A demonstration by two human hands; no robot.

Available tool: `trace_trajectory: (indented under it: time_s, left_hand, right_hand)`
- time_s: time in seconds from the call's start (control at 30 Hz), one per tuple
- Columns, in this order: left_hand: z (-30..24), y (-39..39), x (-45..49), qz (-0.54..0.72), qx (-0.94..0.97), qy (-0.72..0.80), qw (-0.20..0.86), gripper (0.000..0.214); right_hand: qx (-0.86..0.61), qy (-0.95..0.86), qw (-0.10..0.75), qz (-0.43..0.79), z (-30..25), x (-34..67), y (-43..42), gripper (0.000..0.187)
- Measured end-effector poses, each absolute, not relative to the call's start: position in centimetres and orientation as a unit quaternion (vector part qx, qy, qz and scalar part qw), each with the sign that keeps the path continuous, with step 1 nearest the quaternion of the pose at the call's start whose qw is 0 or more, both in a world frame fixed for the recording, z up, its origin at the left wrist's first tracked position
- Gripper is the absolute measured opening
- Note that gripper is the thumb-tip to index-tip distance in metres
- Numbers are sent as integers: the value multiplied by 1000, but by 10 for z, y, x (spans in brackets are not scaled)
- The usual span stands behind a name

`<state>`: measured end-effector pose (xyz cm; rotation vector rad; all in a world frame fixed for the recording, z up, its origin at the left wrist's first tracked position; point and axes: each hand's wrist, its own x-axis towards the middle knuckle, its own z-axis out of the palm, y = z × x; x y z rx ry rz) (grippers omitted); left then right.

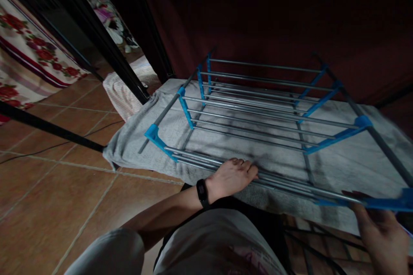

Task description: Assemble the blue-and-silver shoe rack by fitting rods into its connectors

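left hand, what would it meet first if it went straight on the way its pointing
The left hand curls over the near rods. Straight on, rightward and away, the right blue bracket behind them seems to come first, though depth is unclear; the grey leg below it might come instead.

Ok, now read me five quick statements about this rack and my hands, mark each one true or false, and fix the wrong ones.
1. The left hand closes around rods at the rack's near side. True.
2. The left wrist is bare. False: a black wristband is on it.
3. The right hand touches the rack beside a blue bracket. True.
4. The rack rests directly on floor tiles. False: it rests on a grey cloth.
5. Fabric with red flowers shows at the picture's left edge. True.
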<state>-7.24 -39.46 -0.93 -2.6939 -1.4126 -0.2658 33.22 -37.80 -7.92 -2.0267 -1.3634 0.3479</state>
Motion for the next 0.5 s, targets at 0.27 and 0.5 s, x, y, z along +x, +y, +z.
trace_trajectory:
  time_s: [0.27,0.5]
  left_hand:
    - [-4,-392,-73,-81,-883,-462,24,26]
    - [-2,-387,-73,-82,-881,-465,-22,14]
  right_hand:
    - [-753,-518,371,164,-86,337,-372,30]
    - [-655,-540,490,200,-77,309,-372,44]
